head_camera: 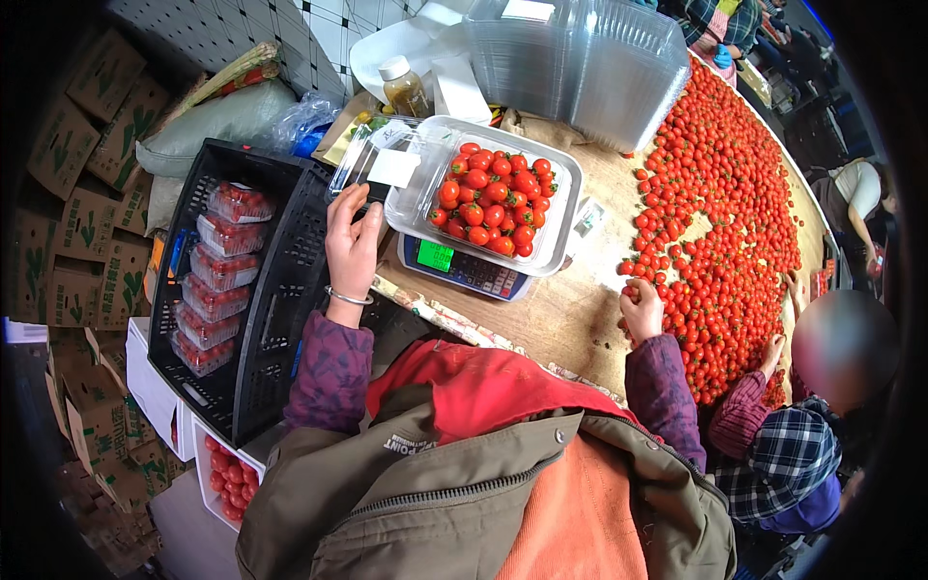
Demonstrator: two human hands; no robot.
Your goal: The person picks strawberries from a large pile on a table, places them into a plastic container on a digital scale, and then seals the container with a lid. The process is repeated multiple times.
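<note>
A clear plastic clamshell box (428,210) full of cherry tomatoes (496,194) lies with its lid spread to the left, in a white tray (566,196) on a digital scale (464,267) with a lit green display. My left hand (353,243) is beside the near edge of the lid, fingers slightly bent; whether it touches the lid is unclear. At the left edge of the loose tomato heap (725,239), my right hand (642,308) has its fingers curled together at some tomatoes. What lies inside those fingers is hidden.
Left stands a black plastic crate (246,290) with several packed tomato boxes (221,272). Stacked empty clamshells (573,65) and a capped jar (404,87) are behind the scale. A co-worker's hand (774,354) reaches into the heap from the right. Cardboard boxes (87,225) are piled far left.
</note>
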